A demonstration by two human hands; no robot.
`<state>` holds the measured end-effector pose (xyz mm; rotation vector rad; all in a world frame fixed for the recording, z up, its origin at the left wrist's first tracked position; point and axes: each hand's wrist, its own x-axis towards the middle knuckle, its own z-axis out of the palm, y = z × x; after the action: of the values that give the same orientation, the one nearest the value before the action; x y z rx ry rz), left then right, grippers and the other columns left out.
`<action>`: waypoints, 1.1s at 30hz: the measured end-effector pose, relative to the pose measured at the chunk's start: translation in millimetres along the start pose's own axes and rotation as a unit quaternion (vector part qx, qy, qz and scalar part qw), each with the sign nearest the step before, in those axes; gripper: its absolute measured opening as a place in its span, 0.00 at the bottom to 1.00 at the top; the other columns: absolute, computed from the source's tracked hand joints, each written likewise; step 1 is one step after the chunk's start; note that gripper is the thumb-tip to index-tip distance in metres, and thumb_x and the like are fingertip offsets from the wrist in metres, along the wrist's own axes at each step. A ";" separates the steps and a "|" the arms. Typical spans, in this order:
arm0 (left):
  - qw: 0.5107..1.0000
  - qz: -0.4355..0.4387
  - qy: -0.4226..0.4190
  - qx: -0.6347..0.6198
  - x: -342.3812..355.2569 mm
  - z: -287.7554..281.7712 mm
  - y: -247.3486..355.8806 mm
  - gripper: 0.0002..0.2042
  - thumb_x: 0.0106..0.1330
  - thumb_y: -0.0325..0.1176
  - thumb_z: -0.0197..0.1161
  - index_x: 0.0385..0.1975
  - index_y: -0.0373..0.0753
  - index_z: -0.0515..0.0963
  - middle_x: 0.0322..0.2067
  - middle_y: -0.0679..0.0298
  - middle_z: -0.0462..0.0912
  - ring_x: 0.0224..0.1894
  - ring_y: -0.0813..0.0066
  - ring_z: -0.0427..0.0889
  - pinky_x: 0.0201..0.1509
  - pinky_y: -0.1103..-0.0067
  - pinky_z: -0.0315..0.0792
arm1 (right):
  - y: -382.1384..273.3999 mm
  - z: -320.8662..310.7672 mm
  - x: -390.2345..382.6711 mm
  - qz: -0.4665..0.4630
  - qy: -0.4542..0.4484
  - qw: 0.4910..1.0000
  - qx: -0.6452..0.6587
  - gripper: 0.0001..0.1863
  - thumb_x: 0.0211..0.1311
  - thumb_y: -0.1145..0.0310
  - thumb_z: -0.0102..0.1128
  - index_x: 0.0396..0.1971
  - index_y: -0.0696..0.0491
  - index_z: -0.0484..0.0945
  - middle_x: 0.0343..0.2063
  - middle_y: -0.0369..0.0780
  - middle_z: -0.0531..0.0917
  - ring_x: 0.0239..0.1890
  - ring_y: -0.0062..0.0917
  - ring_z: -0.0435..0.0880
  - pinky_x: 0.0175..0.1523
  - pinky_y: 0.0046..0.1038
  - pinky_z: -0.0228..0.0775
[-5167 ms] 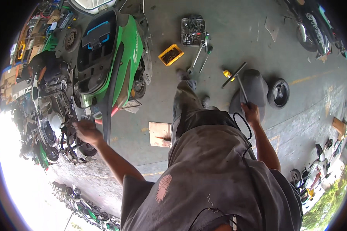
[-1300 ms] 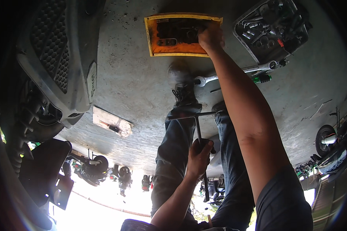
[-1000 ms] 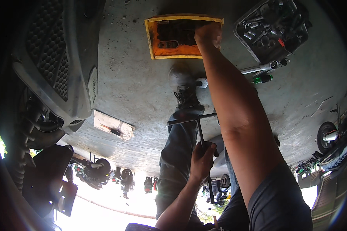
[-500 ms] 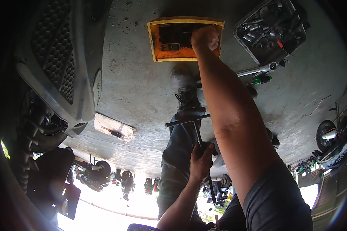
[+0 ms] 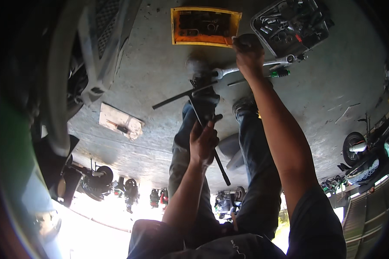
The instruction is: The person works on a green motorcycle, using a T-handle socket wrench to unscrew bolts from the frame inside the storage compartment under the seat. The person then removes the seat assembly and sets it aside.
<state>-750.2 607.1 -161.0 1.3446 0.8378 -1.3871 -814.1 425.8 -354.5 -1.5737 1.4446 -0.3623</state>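
Note:
My left hand (image 5: 204,140) is wrapped round the shaft of a black T-handle wrench (image 5: 176,99), its crossbar tilted above the hand and its shaft end pointing down to the right. At the upper right, my right hand (image 5: 249,56) is closed just off the lower right corner of an orange-yellow tray (image 5: 174,32). A dark shape shows at its fingers, too unclear to name. Beneath that hand and wrist lie a long silver wrench (image 5: 227,71) and a green-handled screwdriver (image 5: 281,73). Small dark parts and a ring-shaped piece sit inside the orange-yellow tray.
A grey metal tray (image 5: 258,34) of sockets and tools stands at the upper right. On the floor to the left lies a whitish board (image 5: 110,115) with a dark-handled tool. A vehicle's grey body panel (image 5: 87,52) fills the left. Parked scooters (image 5: 361,159) stand farther off.
My right hand has come out of the orange-yellow tray and drawn back to its lower right corner. The T-handle wrench has tilted and shifted left with my left hand. The view has shifted too.

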 end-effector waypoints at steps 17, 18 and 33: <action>0.957 0.201 -0.207 0.003 -389.0 69.4 50.2 0.13 0.68 0.37 0.56 0.48 0.39 0.70 0.19 0.75 0.66 0.15 0.90 0.59 0.17 0.87 0.54 | -430.2 -316.3 -269.4 0.014 -0.262 0.885 0.384 0.12 0.62 0.74 0.58 0.45 0.59 0.75 0.36 0.36 0.81 0.40 0.15 0.78 0.46 0.19 0.71; 0.954 0.215 -0.209 -0.016 -414.0 65.0 49.7 0.14 0.68 0.37 0.56 0.48 0.38 0.70 0.20 0.74 0.66 0.16 0.88 0.60 0.17 0.87 0.55 | -448.8 -322.4 -286.4 -0.003 -0.277 0.878 0.391 0.12 0.63 0.73 0.58 0.45 0.59 0.75 0.38 0.36 0.81 0.40 0.15 0.78 0.47 0.19 0.70; 0.815 0.546 -0.123 -0.148 -642.3 -172.0 142.2 0.11 0.70 0.34 0.52 0.47 0.35 0.69 0.36 0.63 0.78 0.16 0.89 0.60 0.16 0.87 0.53 | -691.0 -178.7 -509.1 -0.249 -0.504 0.751 0.346 0.10 0.65 0.72 0.55 0.44 0.58 0.75 0.36 0.34 0.77 0.41 0.15 0.75 0.46 0.19 0.67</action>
<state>-632.6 848.7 463.7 1.0502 0.0062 -0.4514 -653.4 713.0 458.1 -1.1456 -0.0104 -0.2288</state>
